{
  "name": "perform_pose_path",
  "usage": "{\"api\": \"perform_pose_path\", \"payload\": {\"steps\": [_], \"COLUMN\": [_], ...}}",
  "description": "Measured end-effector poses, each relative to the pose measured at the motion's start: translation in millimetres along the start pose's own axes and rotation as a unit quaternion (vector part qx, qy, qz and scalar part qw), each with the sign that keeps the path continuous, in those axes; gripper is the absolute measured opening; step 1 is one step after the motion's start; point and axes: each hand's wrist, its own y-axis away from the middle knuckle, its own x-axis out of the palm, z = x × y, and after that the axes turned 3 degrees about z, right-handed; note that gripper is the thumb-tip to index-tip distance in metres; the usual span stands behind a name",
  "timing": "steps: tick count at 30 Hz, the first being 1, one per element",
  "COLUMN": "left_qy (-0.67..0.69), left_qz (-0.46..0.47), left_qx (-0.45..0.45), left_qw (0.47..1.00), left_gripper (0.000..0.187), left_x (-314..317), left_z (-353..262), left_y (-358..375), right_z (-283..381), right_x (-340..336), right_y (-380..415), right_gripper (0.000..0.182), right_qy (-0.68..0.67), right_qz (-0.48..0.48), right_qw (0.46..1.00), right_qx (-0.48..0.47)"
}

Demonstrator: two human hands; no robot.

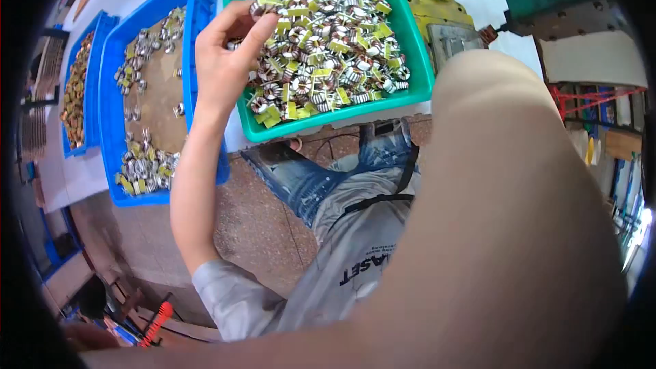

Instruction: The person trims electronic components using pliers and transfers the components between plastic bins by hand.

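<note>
My left hand (229,55) is over the left side of a green tray (335,117). Its thumb and fingers pinch a small toroidal coil (265,4) with a yellow piece on it. Beneath lies a heap of similar wire-wound coils (321,48), many with yellow pieces and loose wire ends. My right arm (492,164) looms large and blurred in the foreground, its bent elbow pointing towards the table. The right hand itself is outside the picture.
Left of the green tray stands a blue tray (107,133) with scattered coils. Beyond it, another blue tray (67,133) holds copper-coloured parts. A yellow-green machine (441,10) stands right of the green tray. A red coiled cord (158,322) shows at lower left.
</note>
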Motion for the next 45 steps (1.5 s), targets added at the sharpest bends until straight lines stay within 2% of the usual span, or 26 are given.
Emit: {"api": "perform_pose_path", "payload": {"steps": [3,4,5,7,8,9,11,12,13,14,17,20,22,28,30,32,33,37,43,45], "left_qy": [0.012,0.034,0.057,0.080,0.091,0.119,0.139,0.087,0.115,0.144,0.190,0.193,0.160,0.170,0.025,-0.111,-0.105,-0.174,-0.243,-0.264], "left_qz": [-0.006,-0.003,0.001,-0.010,-0.019,-0.022,-0.028,-0.029,-0.016,0.001,0.021,0.058,0.013,0.010,0.008,0.017,0.027,0.109,0.136,0.124], "left_qx": [0.011,-0.011,-0.036,-0.058,-0.100,-0.097,-0.049,-0.009,-0.026,-0.046,-0.039,-0.026,-0.013,-0.001,0.054,0.103,0.093,0.099,0.127,0.153], "left_qw": [1.000,0.999,0.998,0.995,0.991,0.988,0.989,0.996,0.993,0.989,0.981,0.979,0.987,0.985,0.998,0.988,0.990,0.974,0.952,0.944], "left_gripper": [0.014,0.014,0.013,0.012,0.008,0.009,0.012,0.015,0.015,0.015,0.012,0.010,0.009,0.014,0.016,0.019,0.019,0.024,0.017,0.017], "left_x": [-7.0,-4.9,-3.0,-12.6,-13.4,-12.4,-13.5,-17.5,-21.2,-25.4,-31.7,-23.5,-17.0,-10.4,-14.7,-13.8,-13.3,-25.9,-24.8,-21.4], "left_z": [4.0,8.7,12.6,6.8,4.6,6.6,10.1,9.8,3.4,-1.1,3.7,-4.2,0.2,-2.4,-4.5,-4.2,-3.5,-5.6,-7.6,-7.5], "left_y": [-12.8,-12.1,-9.4,-14.9,-15.0,-15.1,-19.1,-22.1,-21.0,-18.6,-15.3,-11.0,-11.3,-10.7,-11.0,-6.6,-3.8,-8.6,-9.2,-7.3], "right_z": [10.4,19.3,12.2,26.6,16.9,15.3,3.3,1.2,-14.2,-23.8,-59.1,-76.3,-82.1,-97.1,-98.3,-97.4,-97.2,-104.7,-114.3,-114.0], "right_x": [-12.2,-21.1,-27.2,-50.1,-46.6,-49.3,-39.4,-26.2,-43.1,-56.4,-66.5,-70.5,-60.7,-41.5,-44.1,-47.3,-50.0,-63.3,-46.2,-43.3], "right_y": [-34.1,-36.0,2.8,-39.0,-18.4,-33.0,-84.3,-116.2,-107.3,-98.9,-70.4,-55.2,-53.5,-58.1,-61.9,-56.8,-53.8,-59.2,-46.4,-39.3], "right_gripper": [0.030,0.030,0.031,0.031,0.031,0.032,0.032,0.032,0.034,0.028,0.019,0.017,0.017,0.017,0.016,0.016,0.016,0.016,0.015,0.015], "right_qy": [0.017,0.023,0.028,0.040,0.045,0.045,0.020,-0.005,0.052,0.063,0.118,0.167,0.142,0.070,0.081,0.090,0.086,0.124,0.100,0.076], "right_qz": [0.006,0.013,0.020,0.029,0.041,0.057,0.111,0.150,0.178,0.175,0.029,-0.025,-0.019,-0.020,0.007,0.034,0.033,0.094,0.094,0.095], "right_qw": [1.000,1.000,0.999,0.999,0.998,0.995,0.980,0.964,0.968,0.979,0.988,0.979,0.982,0.995,0.996,0.994,0.994,0.987,0.990,0.992], "right_qx": [-0.014,-0.001,0.013,0.002,-0.031,-0.071,-0.164,-0.219,-0.171,-0.086,0.095,0.111,0.125,0.062,0.049,0.050,0.066,-0.029,-0.015,0.018]}}
